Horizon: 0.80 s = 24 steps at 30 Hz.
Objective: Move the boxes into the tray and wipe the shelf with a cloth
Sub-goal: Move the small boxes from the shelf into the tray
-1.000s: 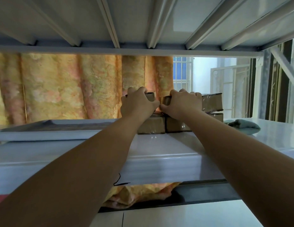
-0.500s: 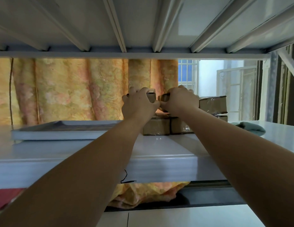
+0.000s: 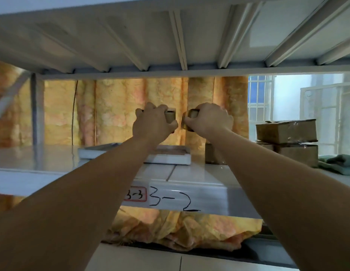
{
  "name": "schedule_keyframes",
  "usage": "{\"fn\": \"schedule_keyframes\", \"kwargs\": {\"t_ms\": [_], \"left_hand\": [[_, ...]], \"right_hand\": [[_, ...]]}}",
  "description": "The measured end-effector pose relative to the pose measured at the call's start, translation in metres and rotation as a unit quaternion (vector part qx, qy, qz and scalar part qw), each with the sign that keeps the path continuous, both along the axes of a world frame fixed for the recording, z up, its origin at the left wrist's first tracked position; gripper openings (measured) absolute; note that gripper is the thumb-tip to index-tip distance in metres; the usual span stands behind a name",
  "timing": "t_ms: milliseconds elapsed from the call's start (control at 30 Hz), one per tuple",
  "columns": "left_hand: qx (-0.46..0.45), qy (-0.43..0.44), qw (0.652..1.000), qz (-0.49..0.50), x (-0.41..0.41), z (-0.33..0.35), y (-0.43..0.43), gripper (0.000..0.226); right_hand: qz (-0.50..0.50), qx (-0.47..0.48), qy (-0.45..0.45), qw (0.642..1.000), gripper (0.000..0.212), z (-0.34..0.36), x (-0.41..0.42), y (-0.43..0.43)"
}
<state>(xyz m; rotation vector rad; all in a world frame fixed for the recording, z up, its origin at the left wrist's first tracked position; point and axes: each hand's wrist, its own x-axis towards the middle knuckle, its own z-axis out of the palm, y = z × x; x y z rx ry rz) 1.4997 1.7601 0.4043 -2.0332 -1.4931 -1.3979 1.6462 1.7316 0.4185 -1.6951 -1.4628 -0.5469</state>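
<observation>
Both hands are up off the stack now. Our left hand is wrapped around one brown box, our right hand around a second box; both grips are closed tight on them, with only the inner ends of the boxes showing between the fists. Half a second ago the hands were down at stack height, with those boxes on top of the pile. Now the boxes are in the air, clear of the shelf, roughly above the right end of the tray.

The view has swung left. The tray, which was off to the left, now sits under our forearms. The remaining boxes, two levels by the look of it, have ended up right of our right arm, still on the shelf. The green cloth lies just right of them, touching or nearly so. The shelf front edge reads "3-2" next to a red-bordered "3-3" label, which was not visible before. An orange curtain hangs behind.
</observation>
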Motion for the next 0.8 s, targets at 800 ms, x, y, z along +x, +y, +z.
{"fn": "schedule_keyframes", "kwargs": {"t_ms": [800], "left_hand": [[-0.098, 0.034, 0.983, -0.149, -0.187, -0.012, 0.089, 0.034]], "right_hand": [[-0.071, -0.089, -0.038, 0.993, 0.035, -0.001, -0.188, 0.091]]}}
